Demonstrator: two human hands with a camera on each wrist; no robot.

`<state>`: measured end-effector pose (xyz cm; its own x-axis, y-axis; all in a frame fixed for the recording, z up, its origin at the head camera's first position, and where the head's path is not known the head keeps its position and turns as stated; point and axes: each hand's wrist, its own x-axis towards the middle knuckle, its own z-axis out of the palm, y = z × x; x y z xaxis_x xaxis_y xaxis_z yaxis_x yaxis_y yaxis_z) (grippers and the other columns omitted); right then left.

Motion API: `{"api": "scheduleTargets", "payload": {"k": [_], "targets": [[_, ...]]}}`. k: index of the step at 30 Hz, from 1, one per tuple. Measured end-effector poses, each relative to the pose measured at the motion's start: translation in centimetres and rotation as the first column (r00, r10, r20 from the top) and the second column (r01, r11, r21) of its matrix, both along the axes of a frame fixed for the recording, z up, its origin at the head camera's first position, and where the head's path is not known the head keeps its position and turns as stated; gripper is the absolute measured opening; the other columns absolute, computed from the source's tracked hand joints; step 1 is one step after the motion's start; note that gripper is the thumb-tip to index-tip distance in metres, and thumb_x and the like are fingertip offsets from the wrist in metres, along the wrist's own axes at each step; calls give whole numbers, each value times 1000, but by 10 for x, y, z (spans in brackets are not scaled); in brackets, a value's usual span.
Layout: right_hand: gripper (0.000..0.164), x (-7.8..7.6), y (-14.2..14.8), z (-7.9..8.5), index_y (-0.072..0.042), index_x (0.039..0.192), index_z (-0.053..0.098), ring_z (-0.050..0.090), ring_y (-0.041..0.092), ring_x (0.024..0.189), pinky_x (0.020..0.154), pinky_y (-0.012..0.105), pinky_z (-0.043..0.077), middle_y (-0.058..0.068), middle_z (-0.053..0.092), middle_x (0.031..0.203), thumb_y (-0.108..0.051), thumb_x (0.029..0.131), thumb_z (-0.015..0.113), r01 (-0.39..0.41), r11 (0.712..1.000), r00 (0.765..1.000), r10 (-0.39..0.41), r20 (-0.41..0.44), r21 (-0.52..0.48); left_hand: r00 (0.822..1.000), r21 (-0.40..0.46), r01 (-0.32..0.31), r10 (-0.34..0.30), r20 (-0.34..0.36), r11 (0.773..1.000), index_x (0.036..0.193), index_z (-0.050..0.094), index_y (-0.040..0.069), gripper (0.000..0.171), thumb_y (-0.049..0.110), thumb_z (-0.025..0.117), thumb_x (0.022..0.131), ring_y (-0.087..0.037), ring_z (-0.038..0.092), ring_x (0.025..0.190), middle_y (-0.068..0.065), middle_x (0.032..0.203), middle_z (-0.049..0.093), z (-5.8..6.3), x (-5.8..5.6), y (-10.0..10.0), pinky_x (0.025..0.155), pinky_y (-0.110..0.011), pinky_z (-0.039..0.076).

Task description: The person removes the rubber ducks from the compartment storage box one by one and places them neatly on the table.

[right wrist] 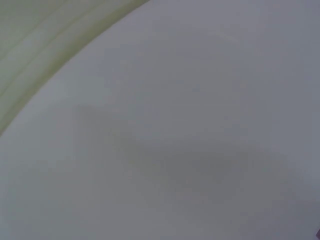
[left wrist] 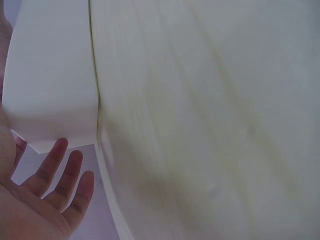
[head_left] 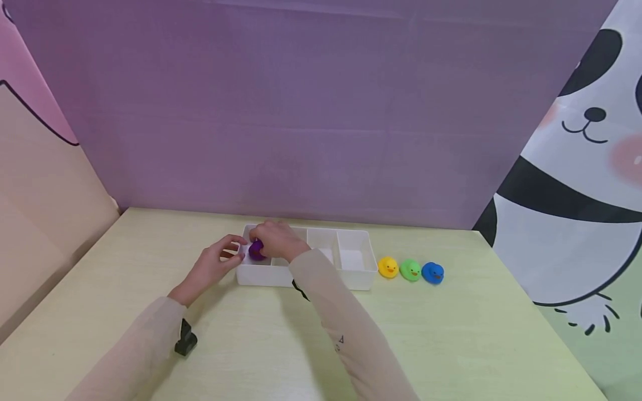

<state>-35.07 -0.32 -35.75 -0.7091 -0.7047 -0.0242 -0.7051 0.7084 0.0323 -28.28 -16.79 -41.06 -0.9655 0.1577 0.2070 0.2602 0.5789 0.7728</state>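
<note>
A long white box [head_left: 306,277] with a row of compartments stands on the table. Over its leftmost compartment, my right hand [head_left: 277,239] grips a purple toy duck [head_left: 257,250], which the fingers partly cover. My left hand [head_left: 213,267] is at the box's left end with fingers spread, fingertips at the wall. In the left wrist view, the fingers of the left hand [left wrist: 47,200] look fairly straight beside the white box [left wrist: 55,75]. The right wrist view is filled by a blurred pale surface.
To the right of the box, a yellow duck [head_left: 388,267], a green duck [head_left: 411,270] and a blue duck [head_left: 433,273] stand in a row on the pale wooden table [head_left: 451,340]. Behind the table hangs a purple cloth [head_left: 301,111].
</note>
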Motion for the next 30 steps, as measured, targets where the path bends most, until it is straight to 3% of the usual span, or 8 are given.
{"api": "scheduleTargets", "payload": {"k": [19, 30], "targets": [[20, 0, 4, 6, -17, 99, 64, 51, 10, 83, 74, 24, 44, -6, 65, 93, -21, 79, 70, -28, 999, 1000, 28, 6, 30, 1000, 3, 3, -3, 14, 1000, 117, 52, 15, 29, 15, 56, 89, -33, 59, 98, -17, 116, 59, 1, 1, 2, 82, -42, 52], [21, 2, 8, 13, -17, 97, 63, 51, 10, 83, 72, 23, 45, -5, 63, 94, -20, 78, 70, -46, 999, 999, 46, 15, -11, 1000, 16, 6, -6, -2, 1000, 117, 52, 13, 29, 14, 57, 88, -32, 60, 95, -18, 112, 60, 3, 3, 4, 82, -42, 52]]}}
